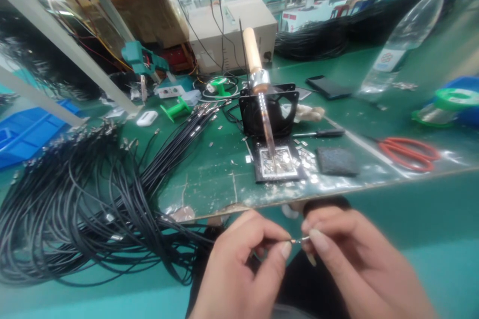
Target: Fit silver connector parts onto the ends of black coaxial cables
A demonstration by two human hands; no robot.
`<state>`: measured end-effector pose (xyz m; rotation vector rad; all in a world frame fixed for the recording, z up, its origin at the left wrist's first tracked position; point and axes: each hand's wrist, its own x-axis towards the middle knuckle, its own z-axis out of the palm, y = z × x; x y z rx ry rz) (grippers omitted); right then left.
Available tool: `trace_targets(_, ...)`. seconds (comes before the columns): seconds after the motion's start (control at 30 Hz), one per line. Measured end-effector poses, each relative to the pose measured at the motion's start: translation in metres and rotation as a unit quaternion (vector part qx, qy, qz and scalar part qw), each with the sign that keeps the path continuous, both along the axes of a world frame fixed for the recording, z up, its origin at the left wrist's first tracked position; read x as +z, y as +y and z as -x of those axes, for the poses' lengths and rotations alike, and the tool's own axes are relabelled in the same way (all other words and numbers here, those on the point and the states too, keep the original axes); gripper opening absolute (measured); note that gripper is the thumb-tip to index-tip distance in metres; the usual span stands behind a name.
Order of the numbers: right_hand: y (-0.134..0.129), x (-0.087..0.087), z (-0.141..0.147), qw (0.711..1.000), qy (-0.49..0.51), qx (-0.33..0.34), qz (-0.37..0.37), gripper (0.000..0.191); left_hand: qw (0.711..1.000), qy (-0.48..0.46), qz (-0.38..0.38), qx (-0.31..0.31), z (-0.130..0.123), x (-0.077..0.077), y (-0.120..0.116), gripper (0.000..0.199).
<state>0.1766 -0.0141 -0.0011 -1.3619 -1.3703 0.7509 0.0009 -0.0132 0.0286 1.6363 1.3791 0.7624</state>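
In front of the bench edge, my left hand [243,264] pinches a thin cable end [293,241] between thumb and forefinger. Facing it, my right hand [359,259] is closed in a pinch on a small silvery metal connector [305,239]. The two pieces meet or nearly meet in the gap between my fingertips; whether they are joined I cannot tell. Beyond my hands, a soldering iron [255,57] with a wooden handle points down, its tip over a small framed tray [280,175] of metal bits. A large bundle of black cables [86,214] spreads to the left.
Behind the tray stands a black fan frame [267,114]. To its right lie a dark sponge-like block [337,161], a screwdriver [325,133], red-handled scissors [407,153] and a phone [329,87]. A plastic bottle [404,40], solder spool [445,104] and blue bin [30,129] are farther out.
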Motion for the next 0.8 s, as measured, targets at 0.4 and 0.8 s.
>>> trace_targets(0.4,-0.0091,-0.0086,-0.0089,0.996,-0.013,0.086,0.01,0.024,0.995,-0.04,0.094,0.011,-0.0005,0.0014,-0.0012,0.023)
trace_targets(0.8,-0.0074,-0.0068,-0.0013,0.992,0.013,0.105,0.074,0.024,0.997,-0.026,0.073,-0.003,0.0053,-0.0058,0.0006,0.025)
